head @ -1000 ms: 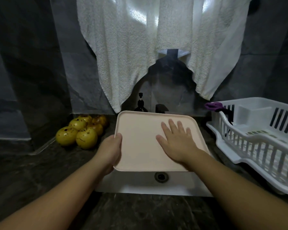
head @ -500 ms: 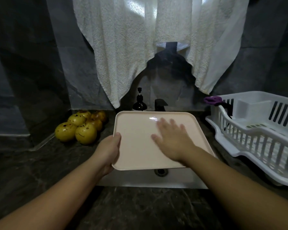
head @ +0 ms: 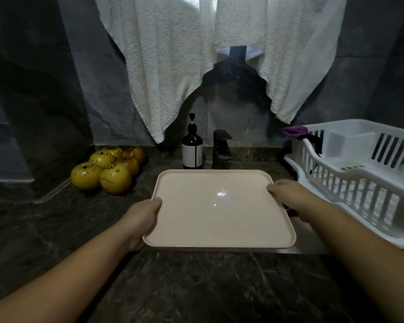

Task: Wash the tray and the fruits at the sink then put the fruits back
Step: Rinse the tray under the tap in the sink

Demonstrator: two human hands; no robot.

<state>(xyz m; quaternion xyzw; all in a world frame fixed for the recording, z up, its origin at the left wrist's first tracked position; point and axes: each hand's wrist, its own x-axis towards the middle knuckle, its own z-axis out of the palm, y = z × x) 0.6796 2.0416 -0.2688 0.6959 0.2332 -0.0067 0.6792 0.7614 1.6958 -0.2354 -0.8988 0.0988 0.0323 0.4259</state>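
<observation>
Gripping tray (head: 217, 210) — left hand (head: 141, 217), right hand (head: 287, 197) — above dark marble counter (head: 196, 287).

Pale pink tray (head: 217, 210) held level over the sink area, rim up, small light glint near centre. Left hand (head: 141, 217) grips L edge, thumb on rim; right hand (head: 289, 198) grips R edge. Yellow spotted fruits (head: 107, 170) piled on dark stone counter (head: 196, 287) at L, well apart from tray. Behind tray: brown pump bottle (head: 192, 149) beside black tap (head: 221, 148). White dish rack (head: 359, 178) at R, purple cloth (head: 295, 131) on its corner. White towel (head: 196, 54) hangs above.
</observation>
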